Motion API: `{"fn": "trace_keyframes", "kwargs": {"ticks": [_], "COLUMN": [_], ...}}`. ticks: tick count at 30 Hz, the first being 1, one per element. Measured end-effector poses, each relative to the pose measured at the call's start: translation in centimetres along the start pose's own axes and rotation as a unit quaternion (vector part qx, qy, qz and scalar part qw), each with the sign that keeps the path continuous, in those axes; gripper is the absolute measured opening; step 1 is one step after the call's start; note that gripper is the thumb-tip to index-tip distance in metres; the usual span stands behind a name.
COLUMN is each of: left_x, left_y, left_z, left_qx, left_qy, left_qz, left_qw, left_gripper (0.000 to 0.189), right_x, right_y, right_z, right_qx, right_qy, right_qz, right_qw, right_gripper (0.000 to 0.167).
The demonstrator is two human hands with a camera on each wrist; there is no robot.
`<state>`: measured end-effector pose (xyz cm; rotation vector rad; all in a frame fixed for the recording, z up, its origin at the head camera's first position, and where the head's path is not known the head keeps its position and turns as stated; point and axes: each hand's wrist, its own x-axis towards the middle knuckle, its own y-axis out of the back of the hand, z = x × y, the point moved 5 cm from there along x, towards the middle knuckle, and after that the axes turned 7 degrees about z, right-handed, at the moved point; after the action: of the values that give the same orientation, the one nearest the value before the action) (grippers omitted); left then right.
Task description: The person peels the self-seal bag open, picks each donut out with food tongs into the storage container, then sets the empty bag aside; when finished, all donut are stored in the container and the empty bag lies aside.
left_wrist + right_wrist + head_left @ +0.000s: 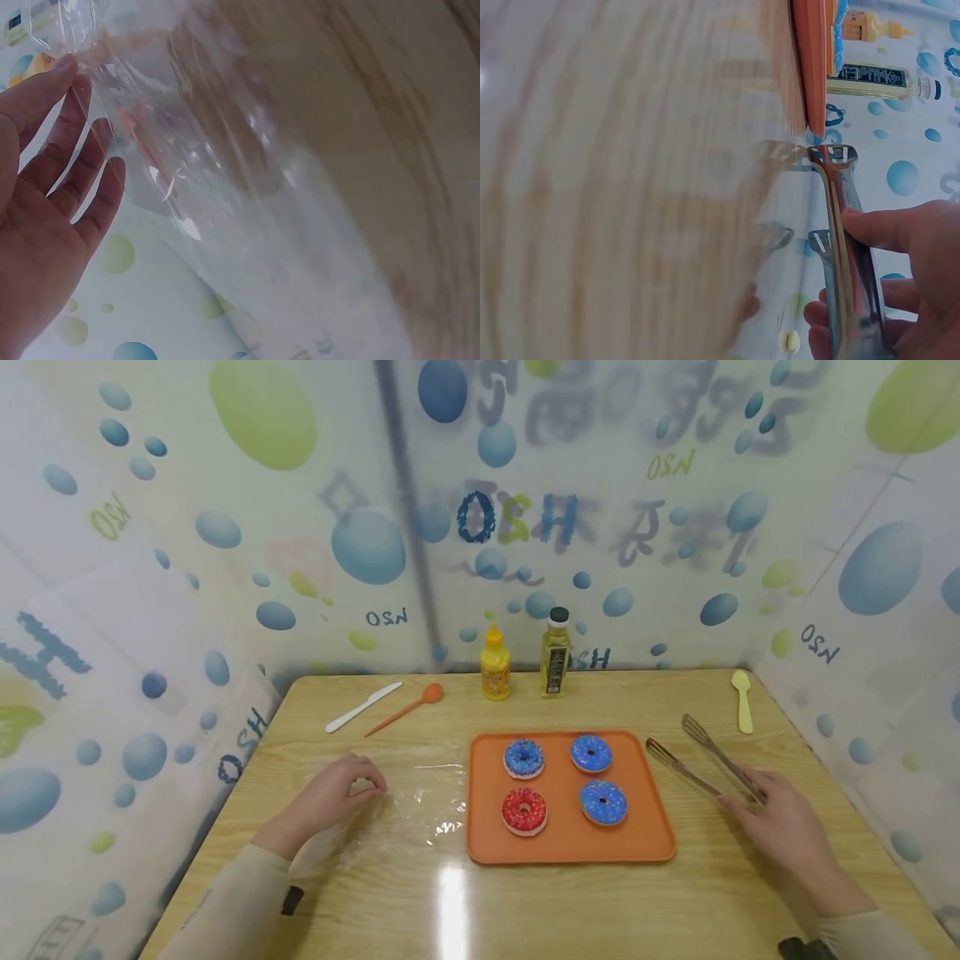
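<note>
In the head view my left hand (335, 795) is over the table, left of the orange tray (558, 852). Its thumb and forefinger pinch the edge of a clear plastic bag (217, 165), seen in the left wrist view; the other fingers spread behind it. My right hand (787, 827) grips metal tongs (847, 247) on the tray's right side, their two arms apart and nothing between the tips. A red sprinkled doughnut (511, 812) lies front left on the tray. Blue doughnuts lie at back left (511, 762), back right (579, 758) and front right (589, 806).
Behind the tray stand a yellow squeeze bottle (495, 672) and an oil bottle (554, 664) with a dark cap. A white knife (363, 707) and an orange spoon (431, 693) lie back left. The yellow-green spoon (743, 702) is back right. Patterned walls (337, 635) border the table.
</note>
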<state>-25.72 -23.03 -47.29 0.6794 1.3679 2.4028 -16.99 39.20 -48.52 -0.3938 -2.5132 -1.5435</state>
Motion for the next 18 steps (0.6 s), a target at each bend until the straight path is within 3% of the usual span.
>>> {"fn": "trace_keyframes", "kwargs": {"ticks": [11,18], "left_x": [0.21,0.26], "left_y": [-0.03,0.09], "left_z": [0.29,0.64], "left_qx": [0.006,0.004], "left_qy": [-0.004,0.010], "left_qz": [0.016,0.019], "left_qw": [0.9998,0.9998], "left_gripper": [0.010,0.009], "right_x": [0.13,0.10], "right_y": [-0.55,-0.68], "right_z": [0.69,0.89], "right_qx": [-0.005,-0.017], "right_qy": [-0.010,-0.018], "right_qz": [-0.050,-0.069], "right_qw": [0.9987,0.9973], "right_gripper": [0.077,0.085]}}
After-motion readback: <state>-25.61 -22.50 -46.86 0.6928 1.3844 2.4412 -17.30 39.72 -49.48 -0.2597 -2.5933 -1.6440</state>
